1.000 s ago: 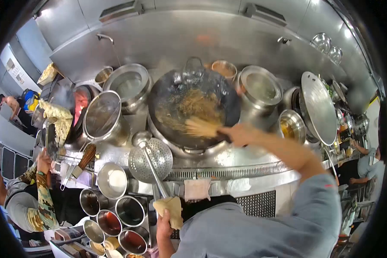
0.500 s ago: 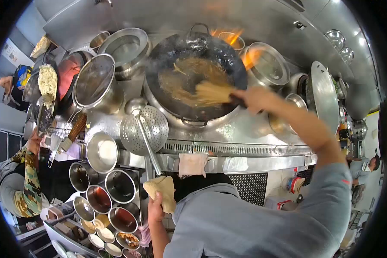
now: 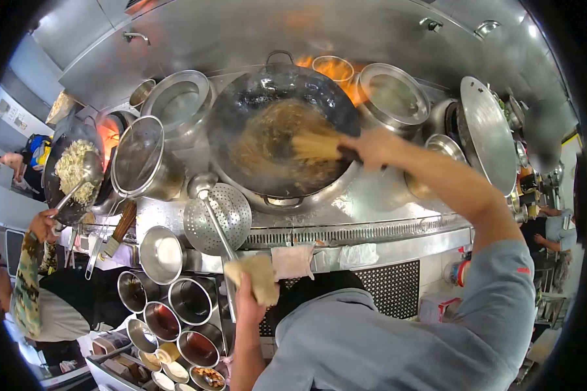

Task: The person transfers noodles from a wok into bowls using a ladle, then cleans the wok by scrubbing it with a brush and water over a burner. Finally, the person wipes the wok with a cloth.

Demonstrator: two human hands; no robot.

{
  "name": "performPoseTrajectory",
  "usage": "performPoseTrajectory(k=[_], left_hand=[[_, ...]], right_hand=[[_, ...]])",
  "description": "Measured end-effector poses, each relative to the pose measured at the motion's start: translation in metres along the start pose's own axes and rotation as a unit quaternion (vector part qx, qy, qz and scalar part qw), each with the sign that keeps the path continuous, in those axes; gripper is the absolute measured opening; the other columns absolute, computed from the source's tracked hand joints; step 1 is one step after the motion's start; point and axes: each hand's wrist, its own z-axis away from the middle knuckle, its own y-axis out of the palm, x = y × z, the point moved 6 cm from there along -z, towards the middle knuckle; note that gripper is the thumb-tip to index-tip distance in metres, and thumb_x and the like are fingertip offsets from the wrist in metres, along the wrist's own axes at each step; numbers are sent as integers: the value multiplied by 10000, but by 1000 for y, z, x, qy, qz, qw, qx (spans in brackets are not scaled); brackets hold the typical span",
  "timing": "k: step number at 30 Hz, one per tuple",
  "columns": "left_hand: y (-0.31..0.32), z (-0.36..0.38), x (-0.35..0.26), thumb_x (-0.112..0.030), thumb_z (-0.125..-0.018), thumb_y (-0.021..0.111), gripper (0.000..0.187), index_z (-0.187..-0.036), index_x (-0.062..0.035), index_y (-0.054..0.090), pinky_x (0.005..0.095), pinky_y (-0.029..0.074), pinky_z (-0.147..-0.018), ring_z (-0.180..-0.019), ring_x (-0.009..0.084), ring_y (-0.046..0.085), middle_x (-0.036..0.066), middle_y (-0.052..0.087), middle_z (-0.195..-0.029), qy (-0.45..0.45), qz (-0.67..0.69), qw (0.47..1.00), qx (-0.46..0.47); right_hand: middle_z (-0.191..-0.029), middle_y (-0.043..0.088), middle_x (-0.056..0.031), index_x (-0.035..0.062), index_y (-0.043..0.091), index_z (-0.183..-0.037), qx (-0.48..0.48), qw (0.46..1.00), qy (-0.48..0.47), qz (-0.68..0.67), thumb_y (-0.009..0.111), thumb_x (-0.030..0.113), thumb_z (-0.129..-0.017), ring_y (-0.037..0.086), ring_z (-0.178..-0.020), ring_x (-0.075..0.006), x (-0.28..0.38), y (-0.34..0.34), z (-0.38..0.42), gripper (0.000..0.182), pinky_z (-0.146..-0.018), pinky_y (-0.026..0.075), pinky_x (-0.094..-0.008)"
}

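Observation:
In the head view, my right hand (image 3: 370, 150) grips the dark handle of a bamboo wok brush (image 3: 316, 146). The brush's pale bristles are down in a large black wok (image 3: 241, 107), where murky brown liquid (image 3: 274, 127) swirls. My left hand (image 3: 246, 298) is closed on a folded beige cloth (image 3: 257, 279) in front of the counter. Just beyond the cloth, a ladle (image 3: 203, 185) lies across a round perforated skimmer (image 3: 235, 221). Their handles reach toward my left hand; whether it touches them is hidden.
Flames (image 3: 352, 81) rise behind the wok. Lidded steel pots (image 3: 404, 98) flank it. Several seasoning pots (image 3: 160, 319) stand at lower left. A co-worker's hand (image 3: 44, 225) works a ladle in another wok (image 3: 52, 173) of pale food. A large steel lid (image 3: 489, 137) leans at right.
My right hand has swept the brush around in the wok, and the liquid swirls more. My left hand has turned the cloth. The co-worker's wok, earlier tipped up, is now down over flame.

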Motion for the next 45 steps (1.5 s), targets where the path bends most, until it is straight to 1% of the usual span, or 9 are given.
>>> performPoseTrajectory(k=[6,16,23,29,31,35,39,43,45], left_hand=[[87,-90,-25,-686,-939,449,682,-1338,-134,489,405,536,-717,-994,231,621,75,619,-1183,9,-31,999,2],[78,-55,-33,-718,-943,378,653,-1290,-178,498,377,498,-627,-908,223,609,51,610,-1111,24,-87,995,-35],[98,-193,-11,-206,-950,581,121,-1002,-101,550,304,477,-500,-653,189,610,41,599,-809,39,-90,995,-12],[80,-123,-55,-102,-918,562,38,-942,-87,537,314,468,-443,-587,177,589,33,554,-769,143,-104,983,-39],[60,-124,-74,-80,-895,561,211,-1100,-70,510,315,489,-467,-663,175,602,51,573,-885,153,-159,974,-47],[89,-97,-113,-63,-864,572,391,-1243,-22,484,327,530,-540,-756,193,634,94,597,-1018,241,-249,936,-57],[96,-105,-137,-55,-878,573,371,-1229,19,475,347,552,-603,-789,220,651,132,607,-1058,295,-319,897,-79],[132,-86,-147,-54,-863,587,366,-1197,44,474,366,546,-725,-870,239,635,150,596,-1075,338,-362,865,-78],[145,-85,-152,-43,-835,573,390,-1201,49,475,364,533,-765,-899,236,623,153,589,-1085,359,-395,841,-84]], right_hand=[[-1140,708,-102,183,589,-1286,-125,958,32,-257,665,262,-705,684,-1054,-282,30,-28,-119,592,-830,554,-435],[-1185,667,-193,195,326,-1527,1,943,-107,-314,650,262,-703,652,-1061,-362,99,11,66,888,-872,522,-466],[-954,731,-145,278,392,-1493,-110,935,141,-307,638,220,-713,717,-838,-309,-60,20,147,821,-665,569,-418],[-1151,664,-275,204,239,-1562,-447,650,221,-573,679,285,-683,665,-1032,-403,18,218,95,987,-918,518,-423],[-1256,598,-303,83,264,-1541,-247,638,190,-704,710,280,-665,600,-1172,-392,64,281,69,1003,-1003,464,-376],[-1213,625,-278,89,272,-1538,-236,632,277,-684,755,279,-676,663,-1010,-367,114,314,148,1006,-844,544,-401],[-969,625,-160,80,386,-1447,-134,367,176,-904,756,169,-758,617,-613,-240,136,340,174,787,-413,489,-364],[-1019,631,-185,74,448,-1374,-202,-35,10,-979,659,190,-874,631,-745,-251,147,322,201,555,-707,616,-441],[-1023,634,-199,61,470,-1352,-217,-102,-72,-968,644,228,-885,627,-752,-259,146,330,201,525,-680,605,-428]])
